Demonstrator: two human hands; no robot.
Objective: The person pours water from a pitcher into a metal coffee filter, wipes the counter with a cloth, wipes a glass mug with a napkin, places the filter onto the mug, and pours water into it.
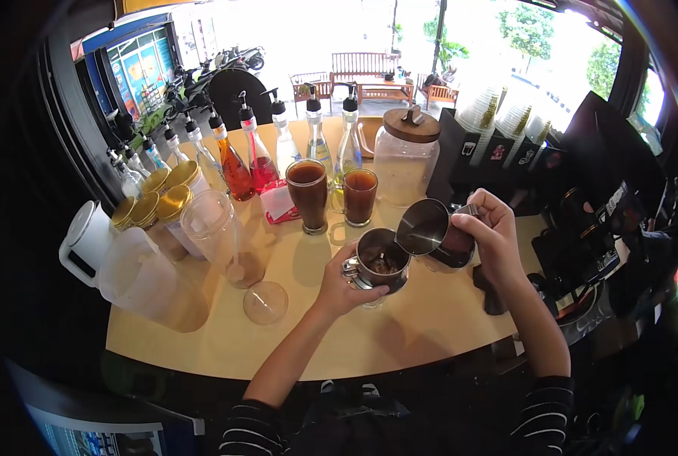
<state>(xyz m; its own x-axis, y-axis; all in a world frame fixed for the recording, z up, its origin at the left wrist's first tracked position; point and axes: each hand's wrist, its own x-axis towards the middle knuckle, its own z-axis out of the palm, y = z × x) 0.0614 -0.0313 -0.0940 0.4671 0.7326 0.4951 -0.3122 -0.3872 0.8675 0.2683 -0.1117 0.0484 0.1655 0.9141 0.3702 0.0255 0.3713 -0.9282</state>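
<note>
My left hand [344, 283] is closed around a steel cup [381, 262] with a small side handle, above the front middle of the table. Dark, wet-looking contents show inside it. Under the cup is a clear glass foot [374, 303], mostly hidden. My right hand [489, 234] grips the handle of a steel pitcher [422, 226], tilted left with its rim close to the cup's rim. Whether liquid is flowing between them I cannot make out. Just beyond the cup stand a tall glass [307, 199] and a glass mug [359, 199], both filled with brown drink.
Pump bottles [260, 156] of syrup line the table's back edge. A wooden-lidded jar [406, 163] and a cup rack [498, 144] stand at right back. Left are a plastic pitcher [137, 266], gold-lidded jars [174, 201], a clear container [210, 220] and a round lid [265, 302].
</note>
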